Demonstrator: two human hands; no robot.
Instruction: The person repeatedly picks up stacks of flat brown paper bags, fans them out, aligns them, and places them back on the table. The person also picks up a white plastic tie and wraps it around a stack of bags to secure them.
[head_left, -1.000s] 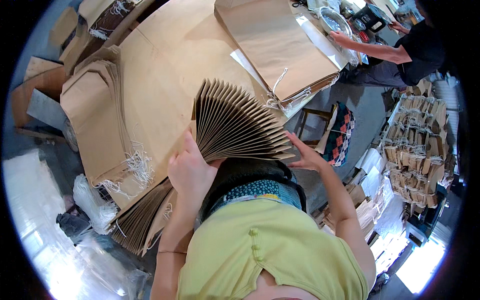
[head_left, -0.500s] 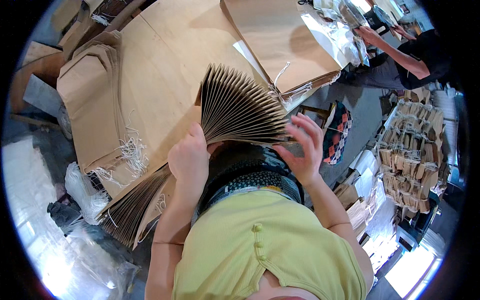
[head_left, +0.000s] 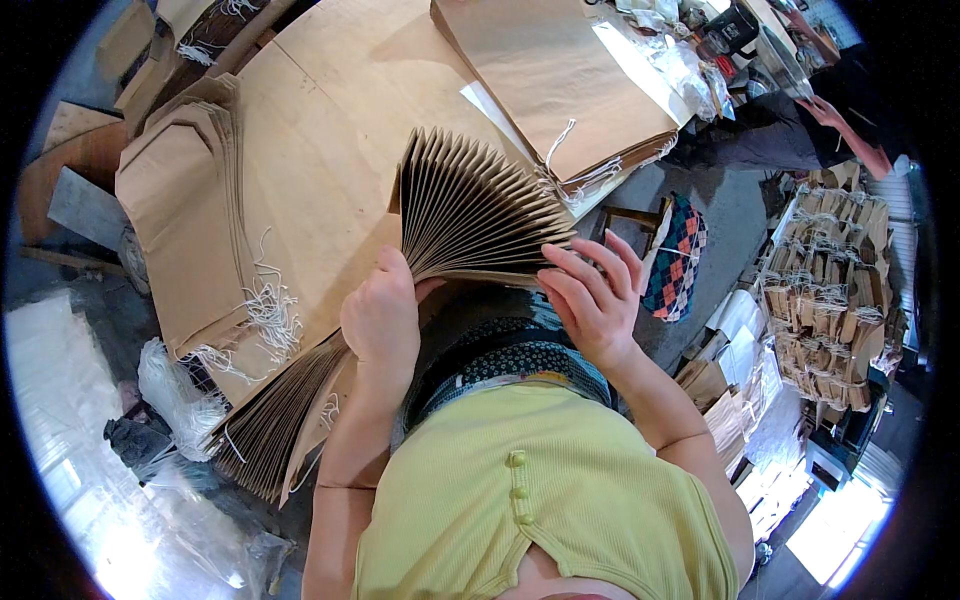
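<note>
A thick stack of brown paper bags [head_left: 480, 210] is fanned out in front of me, its folded edges spread upward like an accordion. My left hand [head_left: 380, 312] is closed around the gathered left end of the stack, thumb along its lower side. At the fan's right end, my right hand [head_left: 597, 298] has its fingers bent and apart, with fingertips touching the outer edges. Another fanned bunch of brown bags [head_left: 275, 420] with white cord handles hangs at the table's near edge, left of my left forearm.
The wooden table [head_left: 330, 130] carries a bag pile with white cords [head_left: 185, 220] at left and larger brown bags [head_left: 560, 90] at the back. A checkered cushion [head_left: 680, 260] and bundled bags [head_left: 830, 290] stand right. A co-worker [head_left: 850, 110] handles something shiny at far right.
My right hand has moved slightly left, onto the fan's right edge. My left hand keeps its hold. The co-worker's arms have shifted to the right and lower.
</note>
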